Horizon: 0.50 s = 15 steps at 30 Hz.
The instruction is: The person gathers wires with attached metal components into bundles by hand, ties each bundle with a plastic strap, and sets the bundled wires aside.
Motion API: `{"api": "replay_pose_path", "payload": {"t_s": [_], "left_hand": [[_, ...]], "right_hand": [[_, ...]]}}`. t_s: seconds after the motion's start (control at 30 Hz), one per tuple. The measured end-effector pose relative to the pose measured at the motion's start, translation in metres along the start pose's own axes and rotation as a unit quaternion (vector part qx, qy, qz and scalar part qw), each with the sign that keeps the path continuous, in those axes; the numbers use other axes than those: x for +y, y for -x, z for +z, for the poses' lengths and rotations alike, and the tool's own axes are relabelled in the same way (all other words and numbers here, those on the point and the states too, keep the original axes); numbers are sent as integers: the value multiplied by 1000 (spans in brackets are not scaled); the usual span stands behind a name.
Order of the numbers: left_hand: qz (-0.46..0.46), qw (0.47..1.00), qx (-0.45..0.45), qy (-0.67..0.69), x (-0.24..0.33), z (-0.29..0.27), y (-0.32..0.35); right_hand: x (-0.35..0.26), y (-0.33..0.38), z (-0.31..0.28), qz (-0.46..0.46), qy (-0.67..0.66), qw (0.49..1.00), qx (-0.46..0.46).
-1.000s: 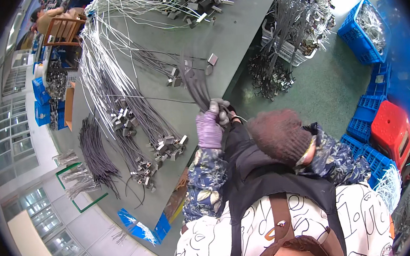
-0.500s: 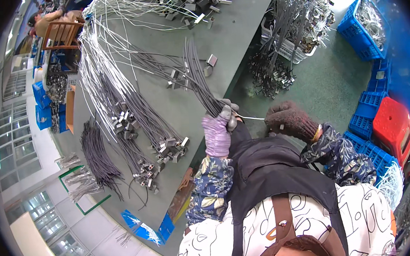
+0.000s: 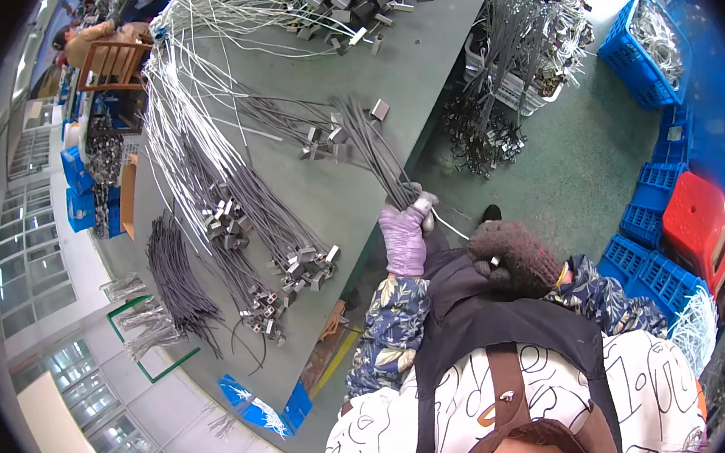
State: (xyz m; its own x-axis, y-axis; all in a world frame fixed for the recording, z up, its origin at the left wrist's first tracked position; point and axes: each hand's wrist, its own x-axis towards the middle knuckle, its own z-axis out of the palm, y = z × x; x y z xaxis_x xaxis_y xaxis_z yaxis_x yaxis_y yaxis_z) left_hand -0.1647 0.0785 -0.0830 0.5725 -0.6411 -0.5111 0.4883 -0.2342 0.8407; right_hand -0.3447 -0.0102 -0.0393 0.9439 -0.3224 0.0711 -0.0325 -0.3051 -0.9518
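- Cable bundle: dark grey, at the centre of the frame. Long axis slants from its loose end at upper left to its gripped end at lower right.
- White wire: 1 strand leaves the left hand, below and right of the bundle's gripped end, and slants down and right to the right hand. Its line lies flatter than the bundle's.
- Left hand: lilac and grey glove, closed around the bundle's lower end. Nearer of the 2 hands to the bundle.
- Right hand: brown knit glove, right of and slightly below the left hand, apart from it. Fingers curled at the wire's far end; whether they pinch it cannot be told. The bundle lies to its upper left.
- Dark apron: below both hands, lower centre.
- Grey table: its right edge passes just beside the gripped end. The bundle's loose end is over the tabletop; contact cannot be confirmed.
- Small metal box: on the table, just right of the loose end.
- Cables with metal ends: spread on the table, left of centre.
- White basket: filled with cables, upper right.
- Red stool: right edge of the frame.
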Motion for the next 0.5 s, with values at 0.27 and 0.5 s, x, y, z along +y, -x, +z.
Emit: {"api": "replay_pose_path", "payload": {"t_s": [0.27, 0.5], "left_hand": [[-2, 986, -135, 101, 29, -32, -13], [-9, 982, -82, -171, 30, -3, 11]], "right_hand": [[33, 38, -7, 147, -97, 984, -35], [35, 7, -9, 116, -61, 991, 5]]}}
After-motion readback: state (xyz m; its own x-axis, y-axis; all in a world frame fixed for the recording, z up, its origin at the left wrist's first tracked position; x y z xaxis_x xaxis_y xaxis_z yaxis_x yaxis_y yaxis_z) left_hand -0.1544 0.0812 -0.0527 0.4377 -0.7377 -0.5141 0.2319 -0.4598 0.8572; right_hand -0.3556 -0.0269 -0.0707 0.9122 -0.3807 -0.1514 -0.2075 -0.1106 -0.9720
